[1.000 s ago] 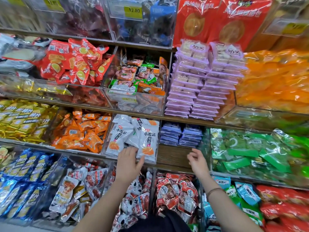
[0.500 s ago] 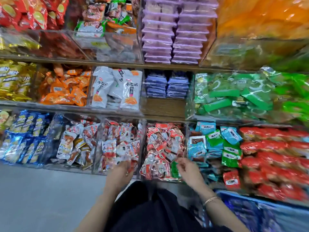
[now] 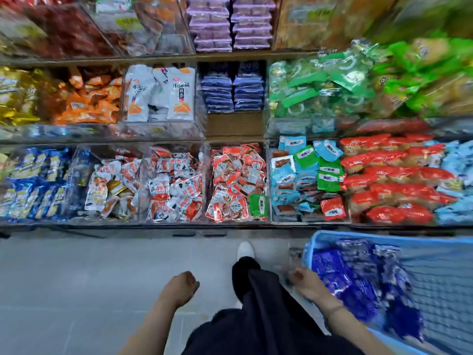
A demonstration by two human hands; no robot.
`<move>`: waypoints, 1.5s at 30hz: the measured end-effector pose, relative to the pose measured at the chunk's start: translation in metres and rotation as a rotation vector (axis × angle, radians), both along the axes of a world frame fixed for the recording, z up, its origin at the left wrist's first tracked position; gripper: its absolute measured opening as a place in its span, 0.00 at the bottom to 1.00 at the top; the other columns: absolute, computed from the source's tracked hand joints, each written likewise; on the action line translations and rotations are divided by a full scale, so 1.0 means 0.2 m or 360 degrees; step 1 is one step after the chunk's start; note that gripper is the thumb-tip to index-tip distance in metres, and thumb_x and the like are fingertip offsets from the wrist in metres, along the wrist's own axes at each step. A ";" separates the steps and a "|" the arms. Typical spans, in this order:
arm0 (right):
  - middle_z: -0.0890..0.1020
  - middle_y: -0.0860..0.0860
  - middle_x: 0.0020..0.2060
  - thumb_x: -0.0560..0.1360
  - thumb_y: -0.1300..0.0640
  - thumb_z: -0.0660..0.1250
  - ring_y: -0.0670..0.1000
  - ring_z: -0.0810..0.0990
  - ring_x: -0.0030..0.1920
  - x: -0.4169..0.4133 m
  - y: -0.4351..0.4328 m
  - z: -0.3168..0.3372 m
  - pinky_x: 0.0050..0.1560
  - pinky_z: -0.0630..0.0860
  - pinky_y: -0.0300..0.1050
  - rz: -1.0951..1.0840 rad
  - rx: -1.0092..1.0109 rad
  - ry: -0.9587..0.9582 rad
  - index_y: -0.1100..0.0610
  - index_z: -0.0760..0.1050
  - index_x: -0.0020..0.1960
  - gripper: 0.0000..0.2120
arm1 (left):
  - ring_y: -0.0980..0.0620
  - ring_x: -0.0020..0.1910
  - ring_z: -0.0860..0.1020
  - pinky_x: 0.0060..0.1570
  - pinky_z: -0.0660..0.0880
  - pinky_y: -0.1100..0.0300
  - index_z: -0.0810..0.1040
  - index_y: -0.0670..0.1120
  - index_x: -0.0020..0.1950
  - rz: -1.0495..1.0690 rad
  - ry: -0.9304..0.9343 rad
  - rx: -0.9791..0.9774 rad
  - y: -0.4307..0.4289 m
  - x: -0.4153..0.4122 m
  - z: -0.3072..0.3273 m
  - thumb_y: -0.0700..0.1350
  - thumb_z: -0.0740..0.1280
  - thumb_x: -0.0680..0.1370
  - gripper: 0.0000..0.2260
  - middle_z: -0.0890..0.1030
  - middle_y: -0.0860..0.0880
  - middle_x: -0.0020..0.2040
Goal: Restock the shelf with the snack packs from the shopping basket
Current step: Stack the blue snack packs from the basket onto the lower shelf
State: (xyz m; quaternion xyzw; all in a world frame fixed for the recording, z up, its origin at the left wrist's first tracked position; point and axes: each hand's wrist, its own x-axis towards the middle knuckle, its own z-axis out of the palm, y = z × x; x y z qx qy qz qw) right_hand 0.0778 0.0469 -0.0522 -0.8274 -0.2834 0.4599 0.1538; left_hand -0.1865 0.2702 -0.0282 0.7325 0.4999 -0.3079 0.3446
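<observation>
A light blue shopping basket stands on the floor at the lower right, holding shiny dark blue snack packs. Matching dark blue packs lie in two stacks on the middle shelf, with bare wood in front of them. My right hand hovers at the basket's left edge beside the packs; it is blurred and holds nothing I can see. Low over the floor, my left hand hangs with loosely curled fingers and is empty.
Clear bins of white, orange, red, green and light blue snack packs fill the shelves, such as the white packs and red packs. Grey floor lies to the left. My dark trouser leg and white shoe are between my hands.
My view has tipped down from the shelves to the floor and basket. Both hands dropped from the middle shelf; the right one moved over to the basket's edge.
</observation>
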 end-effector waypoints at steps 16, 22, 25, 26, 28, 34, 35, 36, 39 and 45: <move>0.76 0.58 0.34 0.77 0.68 0.59 0.53 0.73 0.32 0.02 -1.06 0.06 0.30 0.70 0.38 -0.1495 0.0154 0.0149 0.64 0.74 0.44 0.06 | 0.50 0.34 0.73 0.37 0.68 0.60 0.69 0.44 0.36 0.0032 -0.0206 -0.0255 -0.82 0.00 -0.03 0.43 0.61 0.79 0.12 0.75 0.44 0.38; 0.77 0.59 0.39 0.79 0.66 0.58 0.56 0.76 0.34 0.43 -1.36 0.03 0.33 0.71 0.42 -0.1411 0.0087 0.0105 0.65 0.75 0.49 0.07 | 0.49 0.40 0.75 0.43 0.71 0.59 0.70 0.43 0.36 0.0107 -0.0257 -0.0203 -1.12 0.35 -0.04 0.42 0.62 0.79 0.11 0.77 0.45 0.42; 0.74 0.58 0.32 0.78 0.67 0.57 0.53 0.70 0.29 0.59 -1.44 0.00 0.26 0.66 0.39 -0.1327 0.0002 0.0142 0.64 0.74 0.45 0.08 | 0.49 0.43 0.77 0.46 0.70 0.59 0.72 0.45 0.37 0.0124 -0.0249 -0.0141 -1.25 0.48 -0.03 0.41 0.62 0.78 0.10 0.79 0.44 0.46; 0.73 0.57 0.30 0.78 0.68 0.58 0.52 0.69 0.28 0.65 -1.48 -0.01 0.24 0.65 0.38 -0.1269 -0.0021 0.0137 0.62 0.74 0.42 0.09 | 0.48 0.44 0.77 0.46 0.69 0.60 0.73 0.46 0.37 0.0160 -0.0268 -0.0129 -1.31 0.55 -0.05 0.41 0.63 0.78 0.09 0.80 0.45 0.47; 0.73 0.56 0.30 0.78 0.67 0.58 0.53 0.69 0.29 0.80 -1.54 -0.06 0.27 0.65 0.42 -0.1198 -0.0011 0.0173 0.59 0.73 0.38 0.12 | 0.48 0.48 0.78 0.46 0.69 0.62 0.75 0.47 0.39 0.0204 -0.0294 -0.0114 -1.42 0.68 -0.08 0.41 0.64 0.78 0.07 0.80 0.46 0.48; 0.79 0.58 0.38 0.77 0.63 0.62 0.55 0.77 0.39 1.08 -1.62 -0.11 0.41 0.70 0.43 -0.0805 -0.0145 0.0106 0.62 0.77 0.44 0.06 | 0.44 0.54 0.78 0.47 0.68 0.61 0.75 0.41 0.54 0.0358 -0.0313 -0.0068 -1.58 0.94 -0.18 0.43 0.66 0.77 0.08 0.79 0.44 0.52; 0.79 0.58 0.39 0.77 0.62 0.62 0.56 0.78 0.41 1.10 -1.61 -0.12 0.41 0.69 0.43 -0.0681 -0.0189 0.0078 0.61 0.76 0.43 0.07 | 0.43 0.55 0.78 0.49 0.68 0.60 0.75 0.40 0.58 0.0373 -0.0306 -0.0056 -1.58 0.96 -0.19 0.43 0.66 0.77 0.11 0.78 0.42 0.54; 0.80 0.59 0.41 0.77 0.62 0.61 0.57 0.79 0.43 1.14 -1.59 -0.15 0.41 0.70 0.43 -0.0545 -0.0225 0.0040 0.62 0.77 0.42 0.08 | 0.42 0.57 0.77 0.52 0.69 0.59 0.74 0.39 0.62 0.0381 -0.0304 -0.0038 -1.57 0.99 -0.21 0.43 0.66 0.77 0.15 0.77 0.40 0.58; 0.81 0.62 0.47 0.76 0.63 0.63 0.59 0.80 0.52 1.19 -1.49 -0.25 0.52 0.74 0.47 -0.0246 -0.0269 -0.0037 0.64 0.75 0.42 0.07 | 0.41 0.65 0.71 0.61 0.67 0.56 0.68 0.38 0.69 0.0341 -0.0275 0.0050 -1.50 1.05 -0.26 0.44 0.67 0.77 0.23 0.73 0.37 0.65; 0.75 0.55 0.62 0.76 0.60 0.66 0.55 0.78 0.58 1.20 -1.13 -0.46 0.59 0.73 0.44 0.0019 -0.0187 -0.0100 0.59 0.66 0.71 0.24 | 0.44 0.71 0.67 0.67 0.64 0.57 0.59 0.41 0.76 0.0323 -0.0308 -0.0090 -1.41 1.14 -0.36 0.44 0.66 0.77 0.29 0.68 0.42 0.72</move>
